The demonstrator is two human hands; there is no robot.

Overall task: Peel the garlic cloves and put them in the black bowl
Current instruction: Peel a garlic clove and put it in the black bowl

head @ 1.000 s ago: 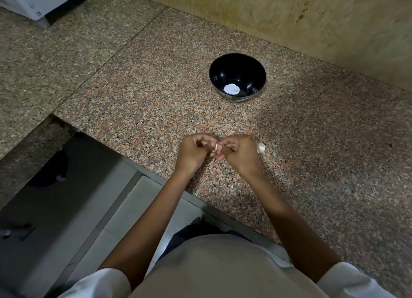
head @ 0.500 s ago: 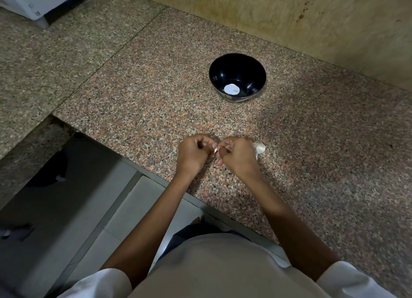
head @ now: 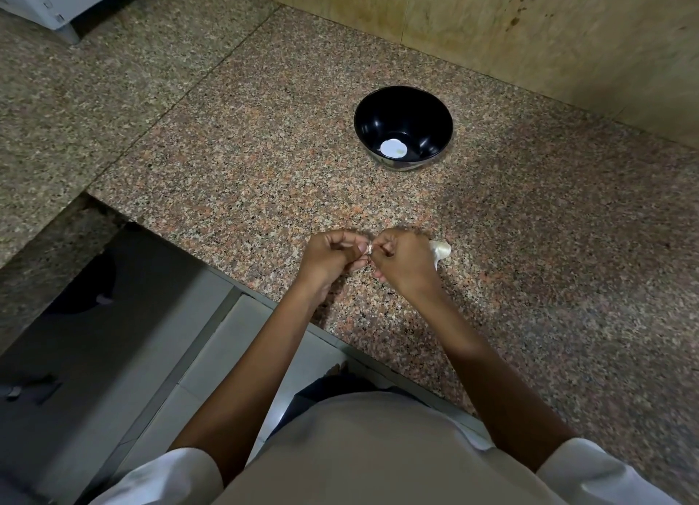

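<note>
Far over on the left, at the back corner, the foot of a white appliance (head: 45, 9) sits on a grey stone slab. A seam divides that slab from the pinkish granite countertop (head: 246, 145) where the work is going on.

Near the front edge of the countertop, the person's left hand (head: 329, 257) is clenched, fingers curled in and the thumb tip pressed against a small garlic clove (head: 368, 248). The clove is held up between the two hands, off the stone, and only a pale sliver of it shows. The right hand (head: 403, 260) meets it from the other side, its fingers also curled tight and pinching the same clove, so the knuckles of both hands nearly touch.

Well apart from the hands, toward the back edge, stands the black bowl (head: 435, 126), upright, with a pale round patch (head: 393, 148) at its bottom; I cannot tell what that is.

Just beside the right hand, on its outer side, a whitish piece of garlic (head: 440, 250) lies on the stone, partly hidden by the hand. A wooden panel (head: 529, 32) runs along the back.
</note>
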